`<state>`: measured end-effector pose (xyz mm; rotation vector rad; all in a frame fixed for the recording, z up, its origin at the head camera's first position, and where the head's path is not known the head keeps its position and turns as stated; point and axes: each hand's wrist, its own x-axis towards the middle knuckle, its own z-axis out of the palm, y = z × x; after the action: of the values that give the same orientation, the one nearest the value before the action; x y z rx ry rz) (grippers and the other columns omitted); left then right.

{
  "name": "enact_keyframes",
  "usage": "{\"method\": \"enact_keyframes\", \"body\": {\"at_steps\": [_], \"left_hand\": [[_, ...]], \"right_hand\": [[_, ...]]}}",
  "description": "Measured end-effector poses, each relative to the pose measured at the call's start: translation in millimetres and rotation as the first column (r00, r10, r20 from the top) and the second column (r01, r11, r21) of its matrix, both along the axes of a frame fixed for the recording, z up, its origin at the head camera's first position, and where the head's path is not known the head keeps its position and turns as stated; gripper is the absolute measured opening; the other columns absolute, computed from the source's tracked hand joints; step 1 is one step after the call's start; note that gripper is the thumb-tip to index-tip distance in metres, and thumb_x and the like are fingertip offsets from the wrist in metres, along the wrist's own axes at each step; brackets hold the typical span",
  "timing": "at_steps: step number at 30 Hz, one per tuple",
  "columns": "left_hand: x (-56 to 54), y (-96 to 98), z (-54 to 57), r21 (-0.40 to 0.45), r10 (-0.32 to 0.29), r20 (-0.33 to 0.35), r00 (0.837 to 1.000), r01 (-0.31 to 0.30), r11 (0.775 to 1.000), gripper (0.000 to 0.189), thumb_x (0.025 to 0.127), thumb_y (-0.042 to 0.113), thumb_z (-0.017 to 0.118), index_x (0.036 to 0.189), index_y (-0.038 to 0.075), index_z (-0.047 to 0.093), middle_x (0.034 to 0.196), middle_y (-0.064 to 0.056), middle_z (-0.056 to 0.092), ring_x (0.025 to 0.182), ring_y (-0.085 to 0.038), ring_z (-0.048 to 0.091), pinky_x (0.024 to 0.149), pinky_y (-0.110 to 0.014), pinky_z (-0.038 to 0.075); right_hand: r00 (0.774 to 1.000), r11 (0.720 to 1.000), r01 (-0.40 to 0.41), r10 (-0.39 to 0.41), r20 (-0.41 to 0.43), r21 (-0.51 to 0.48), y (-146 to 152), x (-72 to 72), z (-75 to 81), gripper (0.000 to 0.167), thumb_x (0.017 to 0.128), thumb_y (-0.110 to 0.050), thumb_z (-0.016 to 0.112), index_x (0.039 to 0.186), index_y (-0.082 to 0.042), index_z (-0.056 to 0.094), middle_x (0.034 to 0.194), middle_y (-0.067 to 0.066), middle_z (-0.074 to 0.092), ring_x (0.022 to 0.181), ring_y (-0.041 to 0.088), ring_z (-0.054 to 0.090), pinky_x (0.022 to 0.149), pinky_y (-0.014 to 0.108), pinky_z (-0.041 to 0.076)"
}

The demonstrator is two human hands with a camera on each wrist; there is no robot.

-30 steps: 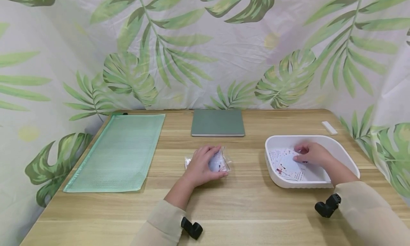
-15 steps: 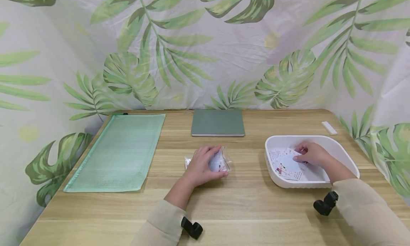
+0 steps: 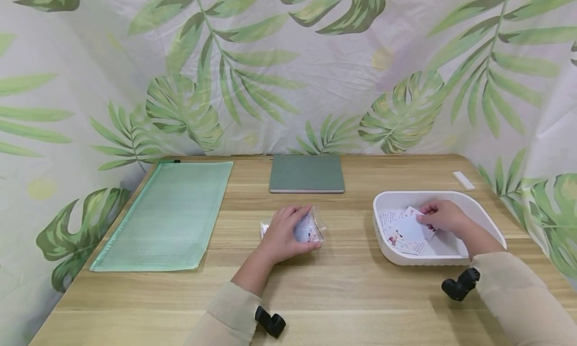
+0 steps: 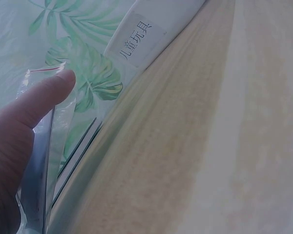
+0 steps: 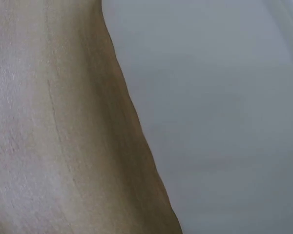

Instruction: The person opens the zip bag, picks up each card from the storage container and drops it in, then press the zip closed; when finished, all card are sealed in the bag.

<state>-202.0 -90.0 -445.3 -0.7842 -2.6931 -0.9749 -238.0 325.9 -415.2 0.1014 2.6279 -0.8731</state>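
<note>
Head view shows two bare hands of a person working above a wooden table [image 3: 360,306]. The left hand [image 3: 281,236] grips a clear plastic packet [image 3: 310,231] near the middle of the table, with its thumb on the near side and its fingers on the far side. Inside the transparent film there is pale printed content, but the hand covers a part of it. In the left wrist view, the thumb lies along the packet, whose film reaches up beside the thumb tip.

The right hand [image 3: 444,218] is inside a white plastic bin [image 3: 433,259], which stands on the right part of the table. Its thumb and fingers pinch a printed card [image 3: 431,230], which is partly hidden by them. More cards [image 3: 401,233], white with small text and red drawings, lie overlapping in the left part of the same bin, just beside this hand. The left wrist view shows a label [image 4: 139,39] with Chinese characters on the outer wall of the bin.

On the left side of the table lies flat a green mesh zipper pouch [image 3: 167,216]. A dark green notebook [image 3: 306,174] lies closed at the back edge, beyond the left hand. Behind the bin, near the right edge, is a small white bar [image 3: 463,181]. Both arms wear beige sleeves [image 3: 518,291], and a cloth [image 3: 315,85] with green leaves hangs behind the table.
</note>
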Motion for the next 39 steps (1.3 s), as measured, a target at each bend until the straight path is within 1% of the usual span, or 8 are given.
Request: {"method": "enact_keyframes", "body": {"at_steps": [6,11,16,20,26,30,34,39], "left_hand": [[0.2,0.3,-0.8,0.000,0.000,-0.001,1.000,0.000,1.000,0.091,0.068,0.048,0.083,0.143,0.008,0.050,0.128,-0.010,0.057,0.116,-0.028,0.052,0.099,-0.046,0.042],[0.2,0.5,-1.3,-0.001,0.002,-0.001,1.000,-0.002,1.000,0.091,0.068,0.048,0.083,0.143,0.008,0.051,0.128,-0.010,0.057,0.116,-0.028,0.052,0.098,-0.046,0.043],[0.8,0.6,-0.6,-0.001,0.003,0.006,1.000,-0.003,1.000,0.091,0.068,0.048,0.083,0.143,0.008,0.050,0.129,-0.010,0.057,0.116,-0.028,0.052,0.098,-0.046,0.043],[0.9,0.6,-0.3,-0.005,0.004,0.008,1.000,-0.004,1.000,0.091,0.068,0.048,0.083,0.143,0.009,0.050,0.130,-0.010,0.056,0.116,-0.028,0.052,0.098,-0.046,0.043],[1.1,0.4,0.8,-0.002,0.001,0.005,1.000,-0.001,1.000,0.091,0.068,0.048,0.083,0.143,0.009,0.050,0.130,-0.010,0.056,0.116,-0.028,0.052,0.099,-0.046,0.043],[0.9,0.2,0.6,-0.002,0.000,0.001,1.000,0.000,1.000,0.090,0.068,0.048,0.083,0.143,0.009,0.050,0.130,-0.010,0.056,0.116,-0.028,0.052,0.099,-0.046,0.042],[1.0,0.1,0.6,-0.002,0.000,-0.003,1.000,0.000,1.000,0.090,0.068,0.048,0.083,0.143,0.009,0.050,0.129,-0.010,0.056,0.116,-0.028,0.052,0.099,-0.046,0.042],[0.7,0.1,1.2,-0.003,0.000,-0.004,1.000,0.000,1.000,0.090,0.068,0.048,0.083,0.143,0.008,0.050,0.129,-0.010,0.056,0.116,-0.028,0.052,0.099,-0.046,0.043]], "right_hand": [[0.999,1.000,0.030,-0.031,-0.040,-0.009,2.5,1.3,2.4,0.036,0.094,-0.022,0.065,0.114,0.007,0.060,0.096,0.013,0.064,0.089,0.024,0.057,0.076,0.033,0.045],[0.997,0.997,0.066,-0.067,-0.036,-0.034,3.5,3.3,7.3,0.042,0.094,-0.030,0.064,0.117,0.005,0.061,0.102,0.015,0.065,0.095,0.027,0.055,0.081,0.035,0.044],[0.995,0.997,0.052,-0.057,-0.083,-0.055,5.8,7.2,16.4,0.048,0.094,-0.037,0.064,0.119,0.004,0.061,0.099,0.009,0.067,0.097,0.027,0.055,0.083,0.037,0.043],[0.994,0.997,0.034,-0.041,-0.099,-0.074,8.5,10.7,25.2,0.054,0.093,-0.040,0.064,0.122,0.005,0.059,0.094,0.002,0.068,0.094,0.023,0.057,0.086,0.040,0.042],[0.992,0.991,0.025,-0.042,-0.121,-0.133,7.5,16.1,35.8,0.054,0.095,-0.035,0.062,0.124,0.010,0.056,0.087,-0.005,0.069,0.081,0.011,0.060,0.078,0.032,0.044],[0.983,0.979,0.019,-0.054,-0.173,-0.202,4.3,19.9,40.2,0.049,0.097,-0.027,0.061,0.124,0.013,0.055,0.082,-0.014,0.066,0.074,0.005,0.061,0.073,0.027,0.049],[0.970,0.966,0.026,-0.086,-0.226,-0.257,-1.9,23.8,45.6,0.047,0.097,-0.022,0.059,0.127,0.014,0.052,0.079,-0.023,0.063,0.072,0.000,0.062,0.070,0.022,0.051],[0.952,0.949,0.032,-0.125,-0.279,-0.313,-14.0,31.2,55.8,0.048,0.098,-0.023,0.059,0.131,0.010,0.050,0.080,-0.027,0.066,0.074,-0.004,0.064,0.070,0.018,0.053]]}}
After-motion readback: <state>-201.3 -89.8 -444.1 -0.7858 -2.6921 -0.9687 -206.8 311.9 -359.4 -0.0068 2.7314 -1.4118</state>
